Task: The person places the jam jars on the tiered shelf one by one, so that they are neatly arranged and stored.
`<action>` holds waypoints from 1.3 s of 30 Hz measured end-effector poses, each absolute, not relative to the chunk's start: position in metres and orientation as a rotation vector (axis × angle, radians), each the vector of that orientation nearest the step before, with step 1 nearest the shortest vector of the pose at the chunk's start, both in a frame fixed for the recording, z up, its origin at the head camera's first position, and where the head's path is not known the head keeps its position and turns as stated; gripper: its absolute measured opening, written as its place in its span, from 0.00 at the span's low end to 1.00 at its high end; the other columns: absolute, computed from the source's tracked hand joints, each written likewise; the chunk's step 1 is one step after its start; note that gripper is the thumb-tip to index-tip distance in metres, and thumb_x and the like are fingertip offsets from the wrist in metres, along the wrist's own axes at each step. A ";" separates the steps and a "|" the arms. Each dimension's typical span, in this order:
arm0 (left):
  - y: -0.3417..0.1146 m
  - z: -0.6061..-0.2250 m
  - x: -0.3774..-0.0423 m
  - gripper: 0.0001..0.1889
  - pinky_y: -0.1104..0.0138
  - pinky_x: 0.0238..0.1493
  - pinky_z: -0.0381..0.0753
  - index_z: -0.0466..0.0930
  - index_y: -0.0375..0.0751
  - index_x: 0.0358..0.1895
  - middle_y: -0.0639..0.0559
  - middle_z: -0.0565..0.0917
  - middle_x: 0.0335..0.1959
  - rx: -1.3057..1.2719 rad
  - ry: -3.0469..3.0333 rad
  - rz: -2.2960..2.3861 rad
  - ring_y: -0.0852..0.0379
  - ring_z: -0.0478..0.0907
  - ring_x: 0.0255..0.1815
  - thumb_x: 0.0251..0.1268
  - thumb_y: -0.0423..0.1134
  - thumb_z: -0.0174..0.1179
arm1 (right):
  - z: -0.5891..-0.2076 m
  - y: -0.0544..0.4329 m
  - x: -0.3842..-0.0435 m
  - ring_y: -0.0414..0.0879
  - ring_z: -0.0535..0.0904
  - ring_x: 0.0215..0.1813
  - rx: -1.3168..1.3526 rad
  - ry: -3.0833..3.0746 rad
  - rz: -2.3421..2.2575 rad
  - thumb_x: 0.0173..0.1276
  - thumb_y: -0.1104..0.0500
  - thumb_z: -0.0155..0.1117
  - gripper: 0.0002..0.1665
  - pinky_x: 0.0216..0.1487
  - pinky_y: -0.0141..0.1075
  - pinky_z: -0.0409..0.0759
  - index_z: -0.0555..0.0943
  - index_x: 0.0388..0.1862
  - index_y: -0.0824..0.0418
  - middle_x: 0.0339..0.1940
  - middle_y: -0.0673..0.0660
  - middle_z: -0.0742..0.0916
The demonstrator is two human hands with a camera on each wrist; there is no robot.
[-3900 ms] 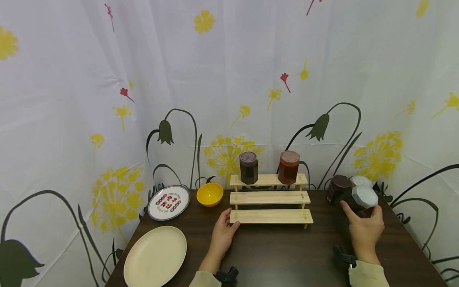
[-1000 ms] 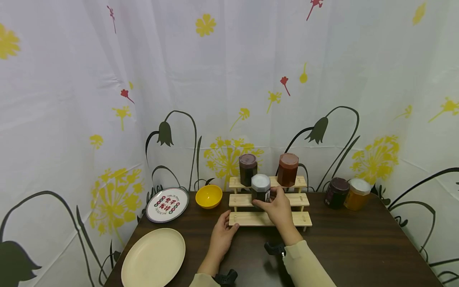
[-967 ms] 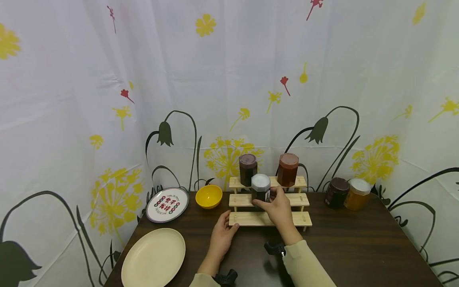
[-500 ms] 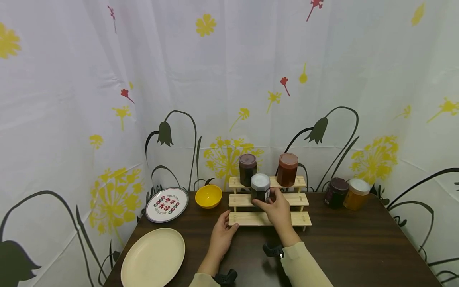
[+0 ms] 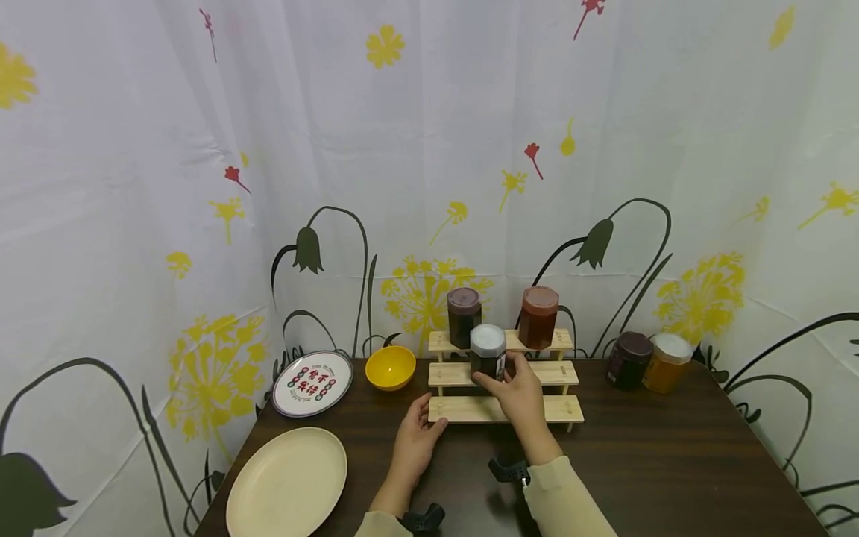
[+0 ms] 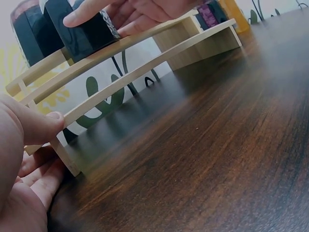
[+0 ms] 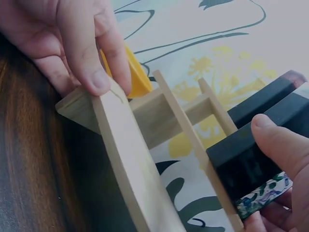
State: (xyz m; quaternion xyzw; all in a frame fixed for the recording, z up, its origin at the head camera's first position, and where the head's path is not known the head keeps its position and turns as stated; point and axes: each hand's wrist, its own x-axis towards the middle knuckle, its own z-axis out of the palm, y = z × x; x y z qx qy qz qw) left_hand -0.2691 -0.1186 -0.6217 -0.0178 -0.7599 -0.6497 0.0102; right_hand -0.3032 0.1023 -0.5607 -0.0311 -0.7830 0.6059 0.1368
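Observation:
A three-step wooden display rack [image 5: 510,409] stands on the dark table. At the left end of its lowest step, my left hand [image 5: 414,441] grips the board, the thumb on the front edge and the fingers round the end. With thumb and fingers, my right hand [image 5: 526,391] holds a dark jar [image 5: 488,350] with a white lid, upright at the left part of the middle step. In the right wrist view the base of this jar [image 7: 241,162] is right at the step. Behind it, on the top step, are a dark jar with a purplish lid [image 5: 464,317] and a reddish-brown jar [image 5: 539,318].
To the right of the rack stand a dark purple jar [image 5: 629,361] and an amber jar with a white lid [image 5: 668,363]. A yellow bowl [image 5: 391,368], a patterned plate [image 5: 312,383] and a cream oval plate [image 5: 288,481] are on the left. A flowered curtain [image 5: 429,149] hangs behind.
My right hand has carried the white-lidded dark jar from the right side of the table leftward to the middle step. Over the last second both hands have stayed almost still.

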 end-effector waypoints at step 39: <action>-0.120 -0.621 -0.268 0.34 0.37 0.76 0.74 0.67 0.33 0.81 0.34 0.79 0.72 -0.072 -2.379 -2.012 0.38 0.78 0.72 0.78 0.35 0.67 | -0.541 0.193 -0.266 0.58 0.83 0.72 -0.140 -2.086 1.439 0.71 0.52 0.81 0.33 0.75 0.44 0.81 0.81 0.69 0.63 0.66 0.61 0.87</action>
